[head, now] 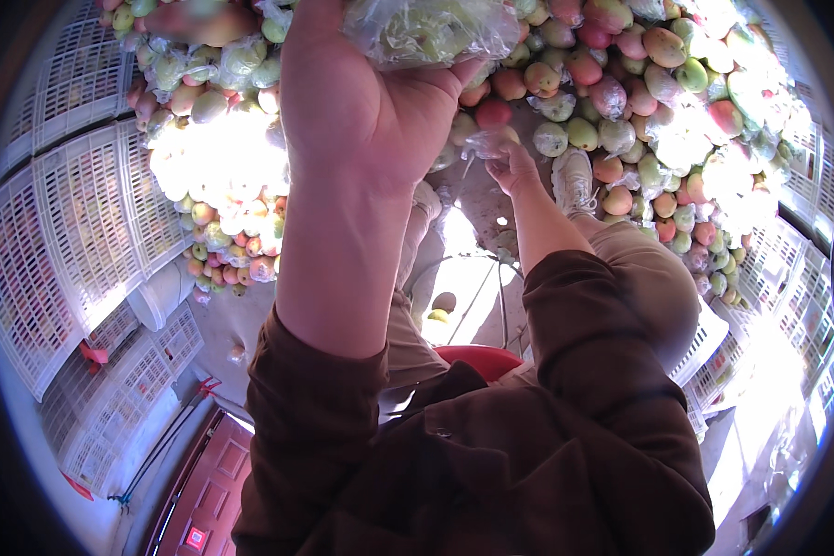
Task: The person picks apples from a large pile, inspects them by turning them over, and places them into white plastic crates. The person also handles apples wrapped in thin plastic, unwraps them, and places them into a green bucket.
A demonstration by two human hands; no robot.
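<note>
Close to the camera, my left hand [368,104] is raised palm up, its fingers partly cut off by the top edge. On it rests something pale green in crinkled clear plastic [431,31], probably a wrapped apple. Lower down and farther away, my right hand [514,170] has its fingertips on a film-wrapped apple [488,142] at the near edge of the pile. Red, green and yellowish apples [584,69], many in clear film, are heaped on the floor ahead. A second part of the heap [233,236] lies to the left, partly washed out by sunlight.
White plastic crates [90,215] of fruit stand stacked on the left; more crates [771,264] stand on the right. A white bucket [160,295] is wedged among the left ones. Between my legs are a thin metal frame [504,306] and a red seat or basin [483,360]. A red-brown door [215,486] is at lower left.
</note>
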